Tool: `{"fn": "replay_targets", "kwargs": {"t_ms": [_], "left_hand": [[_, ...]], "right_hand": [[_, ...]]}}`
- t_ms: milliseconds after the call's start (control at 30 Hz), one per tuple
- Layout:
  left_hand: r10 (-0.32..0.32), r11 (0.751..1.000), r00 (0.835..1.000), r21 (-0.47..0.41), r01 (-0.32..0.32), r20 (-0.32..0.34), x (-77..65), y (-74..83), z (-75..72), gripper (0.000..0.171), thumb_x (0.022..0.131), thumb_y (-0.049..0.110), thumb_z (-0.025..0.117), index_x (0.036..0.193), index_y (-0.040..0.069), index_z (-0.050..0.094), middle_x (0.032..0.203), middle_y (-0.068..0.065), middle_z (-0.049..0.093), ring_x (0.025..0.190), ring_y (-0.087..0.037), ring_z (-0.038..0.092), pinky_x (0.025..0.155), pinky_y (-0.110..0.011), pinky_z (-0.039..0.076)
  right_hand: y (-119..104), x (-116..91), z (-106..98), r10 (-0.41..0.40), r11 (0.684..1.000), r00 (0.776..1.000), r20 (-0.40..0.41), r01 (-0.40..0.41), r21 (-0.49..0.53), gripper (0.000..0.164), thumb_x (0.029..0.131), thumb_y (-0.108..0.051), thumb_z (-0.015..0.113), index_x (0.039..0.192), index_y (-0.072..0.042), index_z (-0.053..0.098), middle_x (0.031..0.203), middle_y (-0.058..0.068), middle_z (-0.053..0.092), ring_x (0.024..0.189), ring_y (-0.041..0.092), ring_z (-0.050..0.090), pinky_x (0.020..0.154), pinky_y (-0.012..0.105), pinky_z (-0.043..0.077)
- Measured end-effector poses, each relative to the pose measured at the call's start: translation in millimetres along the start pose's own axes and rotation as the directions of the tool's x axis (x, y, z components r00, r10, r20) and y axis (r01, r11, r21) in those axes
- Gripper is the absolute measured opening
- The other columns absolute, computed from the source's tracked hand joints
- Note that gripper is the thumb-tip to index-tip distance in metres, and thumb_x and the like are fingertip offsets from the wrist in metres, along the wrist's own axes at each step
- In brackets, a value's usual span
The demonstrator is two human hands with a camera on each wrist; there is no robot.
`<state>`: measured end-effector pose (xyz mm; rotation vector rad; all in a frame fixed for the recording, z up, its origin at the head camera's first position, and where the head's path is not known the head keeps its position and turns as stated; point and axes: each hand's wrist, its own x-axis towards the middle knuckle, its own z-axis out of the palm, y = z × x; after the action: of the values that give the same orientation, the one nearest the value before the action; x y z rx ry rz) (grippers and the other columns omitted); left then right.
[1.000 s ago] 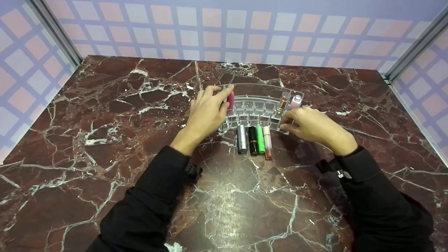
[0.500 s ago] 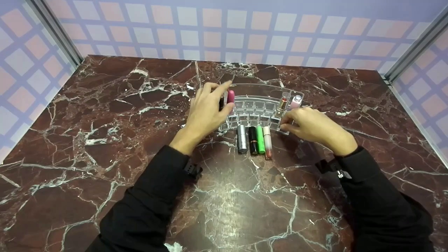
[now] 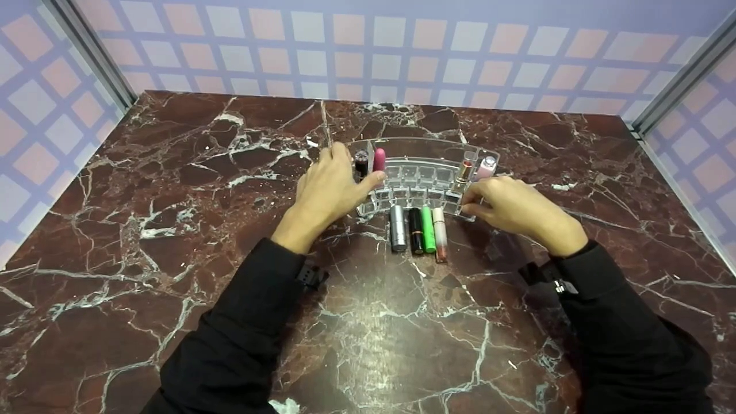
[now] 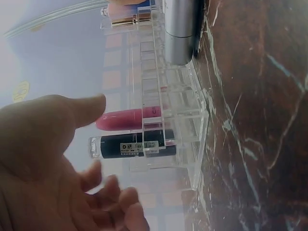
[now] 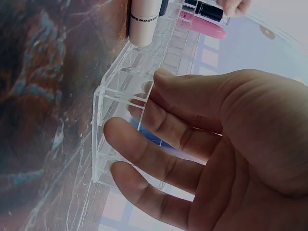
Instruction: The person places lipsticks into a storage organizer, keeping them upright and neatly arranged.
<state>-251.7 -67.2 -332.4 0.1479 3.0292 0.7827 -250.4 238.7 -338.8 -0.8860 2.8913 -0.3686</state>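
Clear acrylic lipstick organizer [image 3: 422,175], curved and tiered, sitting on a dark red marble-look counter [image 3: 368,351] with a hand at each end. The left hand [image 3: 330,187] has nothing in its grip: thumb and fingers are well apart. It hangs beside a black tube [image 3: 360,165] and a pink bullet-shaped tube [image 3: 379,163], both upright in the organizer's left end. The thumb is right by the pink one, and I can't swear whether it touches. The right hand [image 3: 512,207] has its grip on the organizer's right end, thumb on one side of the clear wall and fingers curled round the other. Near it stand a gold-and-red lipstick [image 3: 464,171] and a pale pink tube [image 3: 486,166].

Four more lie on the counter in front: a silver tube [image 3: 398,229], a black-and-gold lipstick [image 3: 416,230], a bright green tube [image 3: 428,229] and a white-capped gloss [image 3: 440,234]. All of them have their long axis running roughly toward the person.

Imo the relation that matters is left hand to silver tube. It's the closest of the four to that free grip, off to the right and toward the person, lying flat while the slotted ones stand.
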Motion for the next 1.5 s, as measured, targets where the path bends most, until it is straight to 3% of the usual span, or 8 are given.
{"fn": "replay_targets", "kwargs": {"t_ms": [133,233,367,800,1100,1500], "left_hand": [[-0.078,0.992,0.99,0.112,0.065,0.121,-1.7,0.4,-3.2,0.075,0.097,0.075,0.034,0.112,0.006,0.059,0.077,0.0,0.048,0.054,-0.011,0.037,0.047,-0.025,0.033],[-0.11,0.982,0.972,0.172,0.074,0.208,-2.3,0.8,-4.7,0.07,0.096,0.079,0.025,0.084,0.016,0.053,0.069,0.003,0.043,0.049,-0.008,0.028,0.044,-0.025,0.025],[-0.111,0.972,0.958,0.228,0.049,0.265,-2.7,0.5,-4.4,0.064,0.099,0.075,0.027,0.082,0.017,0.05,0.067,0.004,0.04,0.047,-0.007,0.026,0.043,-0.023,0.024],[-0.045,0.98,0.953,0.197,-0.015,0.298,-2.4,-3.6,0.6,0.042,0.108,0.044,0.043,0.078,0.015,0.05,0.07,0.001,0.044,0.057,-0.014,0.042,0.056,-0.029,0.038],[-0.02,0.977,0.953,0.209,-0.045,0.302,-3.4,-2.6,2.4,0.044,0.108,0.04,0.045,0.072,0.016,0.047,0.068,0.0,0.042,0.06,-0.017,0.046,0.058,-0.032,0.044],[0.015,0.975,0.953,0.205,-0.081,0.304,-2.1,-4.5,3.4,0.044,0.109,0.038,0.045,0.071,0.016,0.046,0.068,0.001,0.043,0.058,-0.015,0.043,0.054,-0.029,0.039]], "right_hand": [[-0.3,0.0,-0.1,0.001,1.0,1.0,-0.001,-0.001,-0.003,0.013,0.098,-0.015,0.068,0.107,-0.008,0.074,0.098,0.006,0.072,0.08,0.023,0.067,0.077,0.048,0.054],[-0.4,0.0,0.1,-0.002,1.0,1.0,-0.005,0.002,-0.002,0.013,0.098,-0.016,0.069,0.106,-0.008,0.075,0.097,0.006,0.072,0.079,0.022,0.067,0.076,0.047,0.054],[-0.2,-0.1,0.1,-0.004,1.0,1.0,-0.013,0.004,-0.003,0.013,0.097,-0.016,0.069,0.106,-0.008,0.075,0.097,0.006,0.072,0.078,0.023,0.067,0.075,0.048,0.055],[1.4,0.1,-0.4,-0.007,1.0,1.0,-0.002,0.007,0.0,0.011,0.096,-0.008,0.069,0.105,-0.007,0.074,0.1,0.008,0.073,0.083,0.025,0.068,0.078,0.048,0.055],[1.4,-0.5,-0.9,-0.048,0.999,0.999,-0.01,0.048,0.02,0.011,0.094,-0.005,0.071,0.104,-0.005,0.073,0.099,0.009,0.073,0.083,0.025,0.069,0.079,0.047,0.056],[1.5,0.6,-0.9,-0.042,0.999,0.999,0.004,0.042,0.014,0.011,0.094,-0.006,0.07,0.105,-0.004,0.073,0.099,0.01,0.073,0.083,0.027,0.069,0.081,0.05,0.054]]}}
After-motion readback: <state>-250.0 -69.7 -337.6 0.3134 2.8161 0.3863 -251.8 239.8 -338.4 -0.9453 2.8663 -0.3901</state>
